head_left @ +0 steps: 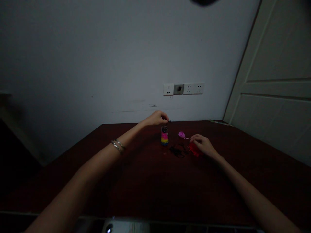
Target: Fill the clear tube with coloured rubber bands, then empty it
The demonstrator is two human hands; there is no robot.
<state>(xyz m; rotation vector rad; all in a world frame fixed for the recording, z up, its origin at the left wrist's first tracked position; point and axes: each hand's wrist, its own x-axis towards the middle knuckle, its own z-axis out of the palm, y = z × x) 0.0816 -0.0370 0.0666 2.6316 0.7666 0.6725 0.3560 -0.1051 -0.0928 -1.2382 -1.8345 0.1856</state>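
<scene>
A small clear jar stands upright on the table, filled with layers of black, pink, yellow and blue. Just above its mouth is my left hand, its fingertips pinched on a small black piece that looks like a thin band. My right hand is over a bright red frilly bundle, fingers bent and drawn together; whether they grip anything is hidden. Between jar and bundle lies a loose tangle of black bands. Behind it rests a pinkish-purple rounded thing with a thin tail.
The dark reddish table reaches back to a pale wall with a row of sockets. A panelled door stands at the right. Partly visible objects lie below the table's front edge. The scene is dim.
</scene>
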